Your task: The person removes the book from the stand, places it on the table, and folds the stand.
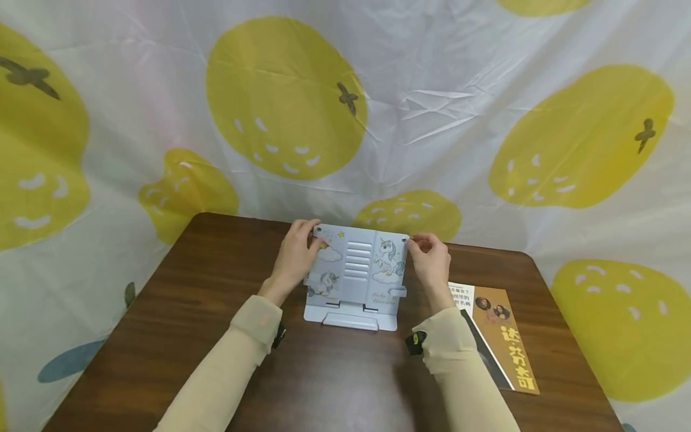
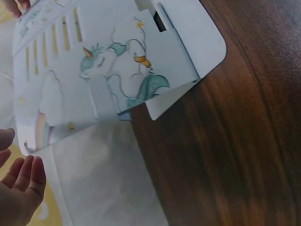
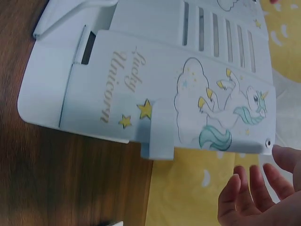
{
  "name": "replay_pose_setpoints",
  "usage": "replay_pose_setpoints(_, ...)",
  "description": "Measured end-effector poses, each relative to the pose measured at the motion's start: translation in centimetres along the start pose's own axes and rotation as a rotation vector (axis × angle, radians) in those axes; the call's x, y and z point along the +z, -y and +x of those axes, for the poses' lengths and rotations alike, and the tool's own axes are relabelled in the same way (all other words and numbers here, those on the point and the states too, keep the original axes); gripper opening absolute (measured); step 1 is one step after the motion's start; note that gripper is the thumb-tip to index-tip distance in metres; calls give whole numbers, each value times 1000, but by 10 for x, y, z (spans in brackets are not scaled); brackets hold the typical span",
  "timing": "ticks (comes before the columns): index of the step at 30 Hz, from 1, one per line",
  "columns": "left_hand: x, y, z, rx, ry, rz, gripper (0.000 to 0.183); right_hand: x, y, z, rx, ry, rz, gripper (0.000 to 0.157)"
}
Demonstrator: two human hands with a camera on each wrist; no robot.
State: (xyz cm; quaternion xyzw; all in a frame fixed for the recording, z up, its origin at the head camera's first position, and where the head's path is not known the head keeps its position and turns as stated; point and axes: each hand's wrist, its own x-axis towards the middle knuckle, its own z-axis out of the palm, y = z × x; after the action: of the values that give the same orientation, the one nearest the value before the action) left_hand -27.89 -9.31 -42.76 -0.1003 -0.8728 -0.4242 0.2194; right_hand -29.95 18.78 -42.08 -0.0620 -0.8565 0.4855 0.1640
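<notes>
A white metal book stand (image 1: 358, 273), printed with unicorns, clouds and stars, stands on the brown table with its slotted back panel raised. At its upper left corner is my left hand (image 1: 294, 255); in the left wrist view the thumb (image 2: 5, 139) and bent fingers (image 2: 29, 176) lie either side of that corner. My right hand (image 1: 432, 261) is at the upper right corner. There the thumb (image 3: 286, 157) comes right up to the corner rivet, while the other fingers (image 3: 251, 195) bend loosely below the panel edge.
Beside my right forearm, a book or booklet (image 1: 499, 336) with an orange and white cover lies on the table (image 1: 162, 336), partly hidden by the sleeve. Close behind the table's back edge hangs a white curtain (image 1: 410, 138) printed with big yellow fruit.
</notes>
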Motion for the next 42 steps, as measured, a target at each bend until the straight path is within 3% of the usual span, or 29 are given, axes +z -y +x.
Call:
replay_pose_setpoints(10,13,10,6,-102,9,-51,43,11,2,0,1,-64,29,20)
replay_pose_setpoints(17,16,11,9,-72,-17,-42,40,13,7,0,7,-123,13,16)
replay_pose_setpoints(26,13,15,6,-89,-34,-26,40,18,15,-3,47,-103,10,18)
replay_pose_setpoints(42,5,19,-3,-96,-48,-44,38,30,21,7,35,-86,9,24)
